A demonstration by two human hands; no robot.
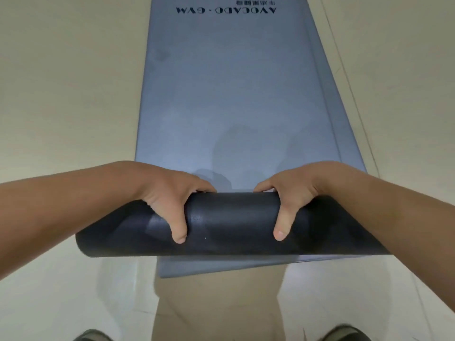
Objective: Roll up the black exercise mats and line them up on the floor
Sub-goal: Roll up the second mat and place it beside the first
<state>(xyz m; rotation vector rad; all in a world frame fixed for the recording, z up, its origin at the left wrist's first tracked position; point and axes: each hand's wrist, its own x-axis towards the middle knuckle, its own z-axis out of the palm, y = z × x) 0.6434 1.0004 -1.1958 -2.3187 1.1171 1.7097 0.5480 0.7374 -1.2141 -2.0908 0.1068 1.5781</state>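
Dark shoes (349, 333) stand below; left hand (167, 200) and right hand (293, 195) grip the black rubber mat roll (231, 217), barely started; next, push forward

Mat (231, 94) — matt rubbery, smudged; rolled end (229, 222) dark matt; floor (61, 82) — smooth, glossy.

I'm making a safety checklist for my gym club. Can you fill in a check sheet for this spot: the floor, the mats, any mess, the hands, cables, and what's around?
Surface: pale smooth floor, with the mats lying on it.
Job's things: mat roll started at the near end; flat part stretches away, with printed words at its far end; second mat shows underneath.
Clutter: nothing seen.
Grippers: left hand and right hand both grip the mat roll, thumbs on the near side.
Cables: nothing seen.
Surroundings: shoes at the bottom edge.
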